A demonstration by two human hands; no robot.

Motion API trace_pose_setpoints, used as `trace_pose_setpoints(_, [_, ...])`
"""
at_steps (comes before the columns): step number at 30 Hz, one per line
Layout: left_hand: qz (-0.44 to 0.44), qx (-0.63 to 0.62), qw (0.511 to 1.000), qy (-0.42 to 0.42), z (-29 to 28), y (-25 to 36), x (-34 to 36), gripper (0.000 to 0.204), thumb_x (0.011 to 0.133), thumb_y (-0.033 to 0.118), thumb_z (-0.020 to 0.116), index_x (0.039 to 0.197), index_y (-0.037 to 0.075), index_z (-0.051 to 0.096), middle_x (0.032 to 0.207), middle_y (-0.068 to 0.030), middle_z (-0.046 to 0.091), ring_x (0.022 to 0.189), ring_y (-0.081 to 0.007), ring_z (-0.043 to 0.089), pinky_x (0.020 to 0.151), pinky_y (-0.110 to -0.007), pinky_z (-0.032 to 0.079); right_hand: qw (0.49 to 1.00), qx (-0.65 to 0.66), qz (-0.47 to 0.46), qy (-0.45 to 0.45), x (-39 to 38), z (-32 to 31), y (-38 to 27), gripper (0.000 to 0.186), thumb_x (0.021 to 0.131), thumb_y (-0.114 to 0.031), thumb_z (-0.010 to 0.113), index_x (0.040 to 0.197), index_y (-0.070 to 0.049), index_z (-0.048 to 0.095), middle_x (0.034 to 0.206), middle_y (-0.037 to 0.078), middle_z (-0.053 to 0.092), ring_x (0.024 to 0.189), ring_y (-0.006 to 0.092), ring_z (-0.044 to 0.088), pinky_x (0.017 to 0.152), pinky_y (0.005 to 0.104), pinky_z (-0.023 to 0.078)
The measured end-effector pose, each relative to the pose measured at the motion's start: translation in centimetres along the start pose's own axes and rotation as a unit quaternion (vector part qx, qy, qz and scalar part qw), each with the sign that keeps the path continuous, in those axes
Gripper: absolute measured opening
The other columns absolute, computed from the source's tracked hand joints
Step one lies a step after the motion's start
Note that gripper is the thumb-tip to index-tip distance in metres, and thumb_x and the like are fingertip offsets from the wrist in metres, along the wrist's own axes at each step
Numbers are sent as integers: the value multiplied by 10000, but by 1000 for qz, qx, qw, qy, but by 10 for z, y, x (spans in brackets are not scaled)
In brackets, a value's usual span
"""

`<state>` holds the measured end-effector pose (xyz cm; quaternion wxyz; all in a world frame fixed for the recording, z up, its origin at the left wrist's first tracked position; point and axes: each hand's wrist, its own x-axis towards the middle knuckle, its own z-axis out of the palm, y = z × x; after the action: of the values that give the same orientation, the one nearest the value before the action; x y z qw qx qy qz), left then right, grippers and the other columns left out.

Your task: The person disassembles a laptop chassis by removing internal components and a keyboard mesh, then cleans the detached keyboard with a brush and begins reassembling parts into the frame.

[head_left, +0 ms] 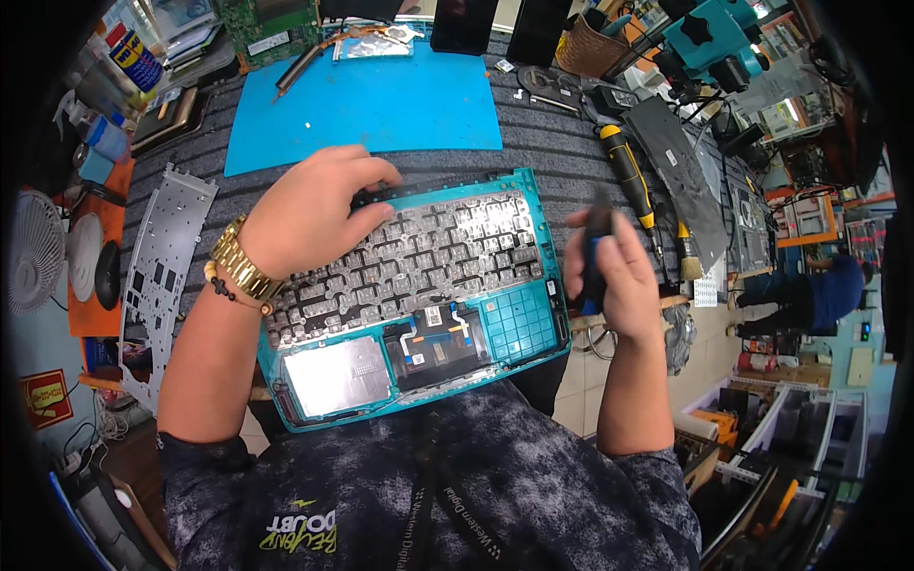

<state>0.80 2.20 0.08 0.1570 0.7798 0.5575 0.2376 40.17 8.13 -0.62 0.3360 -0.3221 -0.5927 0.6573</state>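
A teal laptop top case lies tilted across the table's near edge, its inner side up. The metal back of its keyboard is exposed, and a touchpad part with thin cables sits near its lower middle. My left hand is curled over the case's far edge, thumb on the near side, fingertips partly hidden. Just off the case's right edge, my right hand is closed around a dark hand tool with some blue on it; motion blur hides its exact kind.
Beyond the case lies a blue work mat. A yellow-and-black screwdriver and a brush lie to the right, beside a dark laptop panel. A perforated metal plate stands at left, near a fan. Another person is far right.
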Motion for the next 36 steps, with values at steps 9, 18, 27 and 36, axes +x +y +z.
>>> trace_pose_setpoints(9, [15,22,999,-35,14,16,15,456,1012,164,794,1455,91,717,1180,-140,679,1095,-353,663,941,-471,566,949,52,-264,164,33,-21,-14,465,1226,-387,488,873,-88,445,714,35,432,586,151,403,558,348,401])
trace_pose_setpoints(18, [25,98,995,-7,31,30,12,533,977,182,814,1485,74,695,1400,-121,669,1211,-351,641,1025,-471,543,956,31,-231,180,52,-31,27,529,1183,-514,560,908,-65,507,664,15,415,533,129,380,512,315,348])
trace_pose_setpoints(27, [33,153,987,-31,34,49,0,630,899,249,880,1504,225,708,1589,-116,607,1327,-350,592,1049,-504,516,970,-178,-40,160,34,-2,-6,300,1213,-285,510,1387,-55,595,1059,74,601,744,116,544,661,283,479])
trace_pose_setpoints(36, [17,150,988,-35,35,55,0,661,877,251,892,1512,232,706,1572,-150,596,1337,-364,579,1066,-516,495,870,-483,-97,-2,45,19,-16,362,1048,-42,690,1408,-67,721,1208,164,705,1075,371,724,945,416,576])
